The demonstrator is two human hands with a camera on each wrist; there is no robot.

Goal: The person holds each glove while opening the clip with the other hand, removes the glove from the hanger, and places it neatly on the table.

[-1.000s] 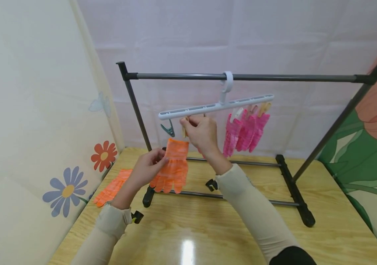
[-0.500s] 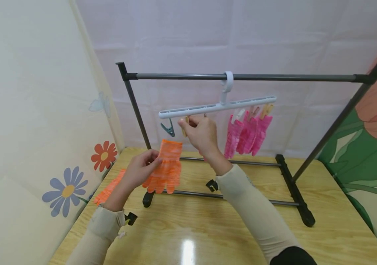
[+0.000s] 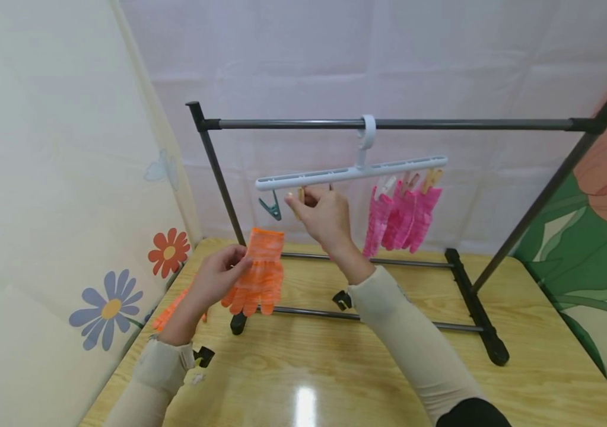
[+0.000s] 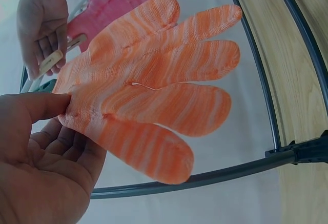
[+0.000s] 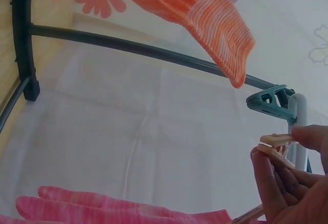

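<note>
My left hand (image 3: 216, 279) pinches an orange striped knit glove (image 3: 257, 273) by the edge near its cuff; the glove's fingers hang down. Higher up, my right hand (image 3: 327, 219) pinches a tan clothespin (image 5: 277, 141) between thumb and fingers, under the white hanger (image 3: 330, 175). A gap separates the glove's cuff from this clothespin. Left of the clothespin, a teal clothespin (image 3: 273, 207) dangles from the hanger's end with nothing in it. Pink gloves (image 3: 410, 216) hang from clothespins on the hanger's right half.
The hanger hooks over the top bar (image 3: 292, 124) of a dark metal rack on the wooden table (image 3: 303, 362). Another orange glove (image 3: 169, 311) lies at the table's left edge, partly behind my left forearm. Low rack bars (image 3: 319, 314) cross beneath the hands.
My left hand has drawn the orange glove left and slightly down, away from the tan clothespin. The hanger's right end and pink gloves have swung slightly right. My right hand has barely moved.
</note>
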